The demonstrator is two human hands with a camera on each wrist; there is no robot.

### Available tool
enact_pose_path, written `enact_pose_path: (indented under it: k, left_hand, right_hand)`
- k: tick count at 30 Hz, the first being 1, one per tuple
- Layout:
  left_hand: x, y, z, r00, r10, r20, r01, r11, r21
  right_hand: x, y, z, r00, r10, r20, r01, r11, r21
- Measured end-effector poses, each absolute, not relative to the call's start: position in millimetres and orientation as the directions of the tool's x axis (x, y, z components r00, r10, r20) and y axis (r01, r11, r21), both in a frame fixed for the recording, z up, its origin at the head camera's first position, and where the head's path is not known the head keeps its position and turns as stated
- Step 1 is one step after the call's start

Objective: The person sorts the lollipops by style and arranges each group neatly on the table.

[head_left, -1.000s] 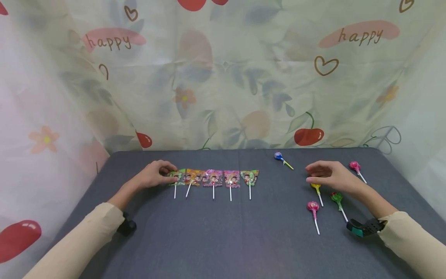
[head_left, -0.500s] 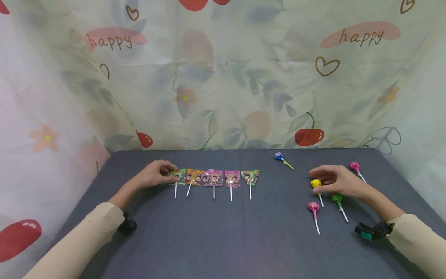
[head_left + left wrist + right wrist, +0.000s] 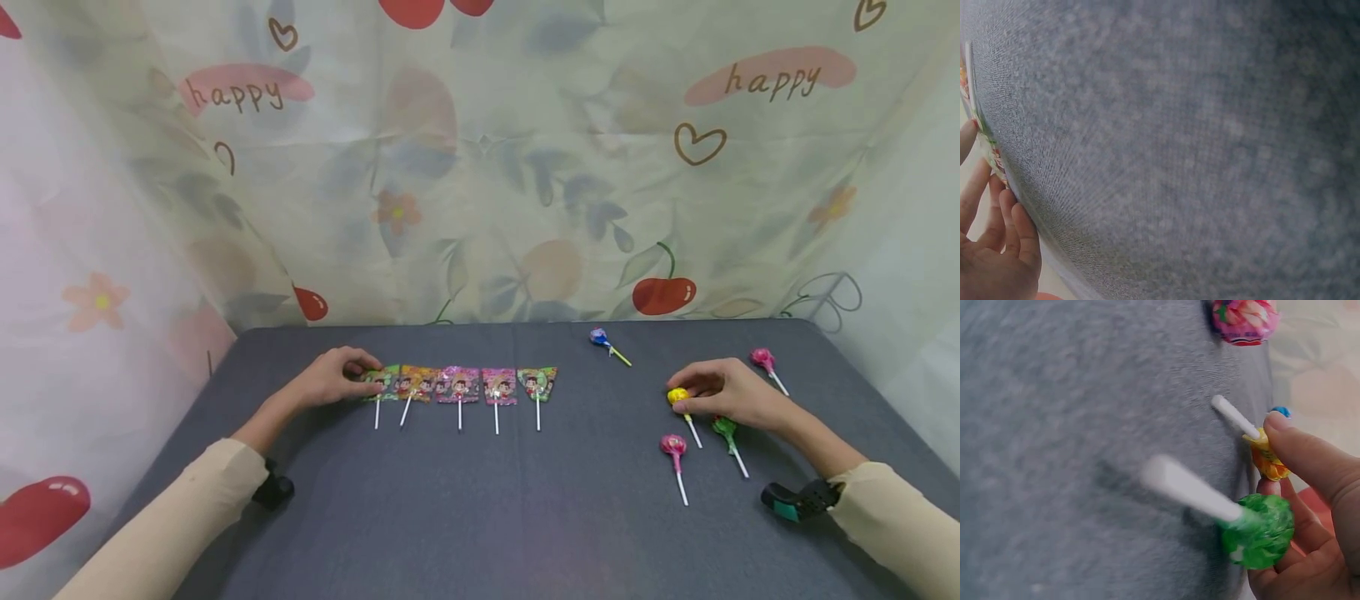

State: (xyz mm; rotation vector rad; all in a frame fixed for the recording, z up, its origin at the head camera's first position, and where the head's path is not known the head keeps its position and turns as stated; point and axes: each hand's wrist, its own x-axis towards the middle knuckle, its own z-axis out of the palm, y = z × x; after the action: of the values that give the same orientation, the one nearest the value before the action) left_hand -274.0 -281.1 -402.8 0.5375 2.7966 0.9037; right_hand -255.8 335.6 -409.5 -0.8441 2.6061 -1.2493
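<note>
My left hand (image 3: 333,375) is at the left end of a row of flat-wrapped lollipops, thumb and fingertips pinching the edge of the green-wrapped lollipop (image 3: 386,382). In the left wrist view that packet (image 3: 990,142) lies between thumb and fingers. My right hand (image 3: 731,390) pinches the round head of a yellow lollipop (image 3: 678,396), whose white stick points toward the front. The right wrist view shows the thumb on its yellow wrapper (image 3: 1267,461). Close by lies a green round lollipop (image 3: 725,428), overlapping the hand in the right wrist view.
Right of the held packet lie an orange-wrapped lollipop (image 3: 417,383), two pink ones (image 3: 458,385) and another green one (image 3: 537,383). A blue lollipop (image 3: 598,336) lies farther back. Pink round lollipops lie in front (image 3: 673,446) and at the back right (image 3: 762,359). A patterned curtain (image 3: 480,208) hangs behind the table.
My right hand has come down and slightly nearer onto the yellow lollipop and taken hold of its head; its stick has turned slightly. The left hand has stayed at the green packet.
</note>
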Motion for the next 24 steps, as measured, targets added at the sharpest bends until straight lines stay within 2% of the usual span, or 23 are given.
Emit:
enact_pose_path:
  k: [11, 24]
  left_hand:
    - [-273.7, -281.3, -403.7, -0.926, 0.378, -0.027, 0.294, 0.761, 0.578]
    - [-274.4, -281.2, -402.6, -0.923, 0.383, -0.034, 0.294, 0.760, 0.580]
  right_hand:
    - [-258.4, 320.9, -392.8, -0.905, -0.410, 0.117, -0.343, 0.537, -0.771]
    - [-262.7, 284.3, -390.9, -0.885, -0.438, 0.157, -0.353, 0.412, -0.840]
